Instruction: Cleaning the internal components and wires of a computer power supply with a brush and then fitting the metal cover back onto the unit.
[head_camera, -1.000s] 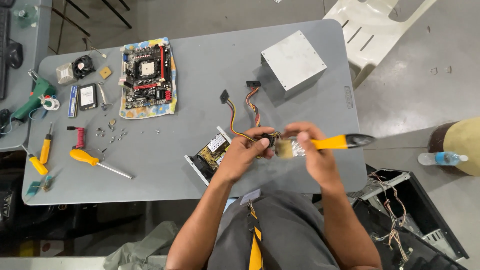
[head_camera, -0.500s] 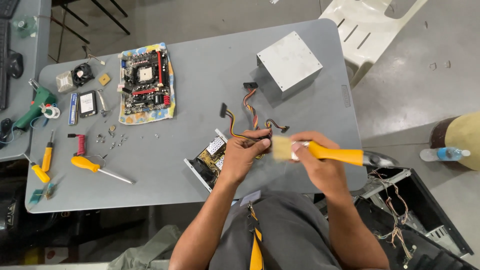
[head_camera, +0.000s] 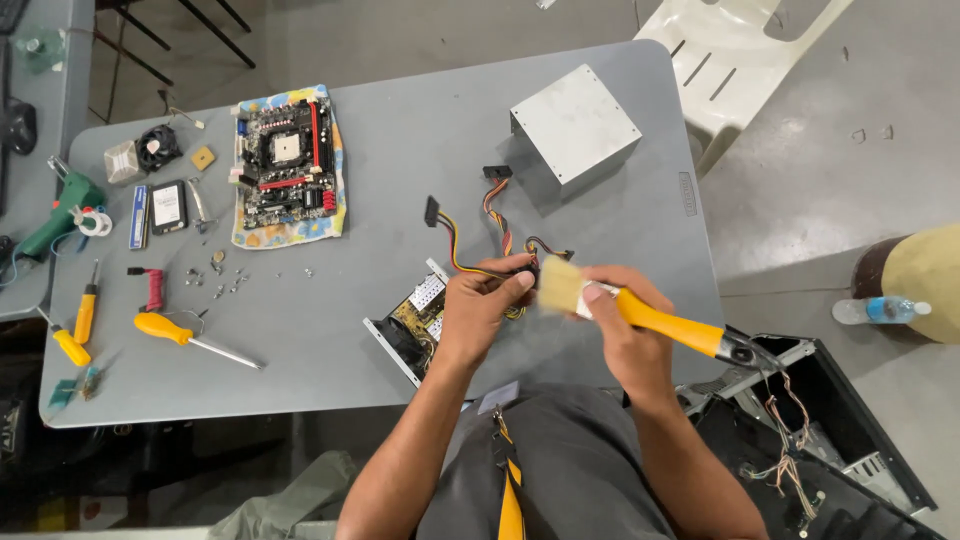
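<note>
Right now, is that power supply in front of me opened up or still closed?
Opened up: the power supply under the left hand shows its circuit board, while its metal cover sits apart on the table.

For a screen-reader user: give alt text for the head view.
Seen from above, a person's right hand holds a yellow-handled brush against wires gripped by the left hand over an opened power supply on a grey table, with a motherboard and screwdrivers further left.

Motherboard left of metal cover, screwdriver nearer the table edge
</note>
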